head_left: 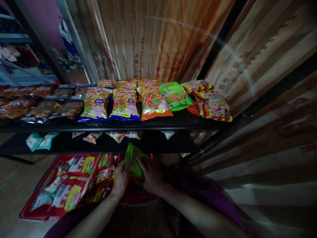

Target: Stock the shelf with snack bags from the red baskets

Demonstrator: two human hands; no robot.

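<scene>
Both my hands hold a green snack bag [135,160] tilted above a red basket [33,195], just in front of the lower shelf. My left hand [121,180] grips the bag's left edge with the fingers partly hidden. On its right side my right hand [150,177] closes round the other edge. Below lie red snack bags with yellow fries pictured on them [74,195] and several other packets. On the upper shelf stands a similar green bag [174,96], between an orange-bottomed snack bag [153,104] and a red-and-yellow bag [213,105].
Bags with blue bottoms [124,105] and brown packets [66,109] line the black upper shelf [119,126]. Pale green packets [42,141] lie on the lower shelf [15,145]. Corrugated sheeting [158,43] rises behind, and a dark metal post [215,49] slants at right.
</scene>
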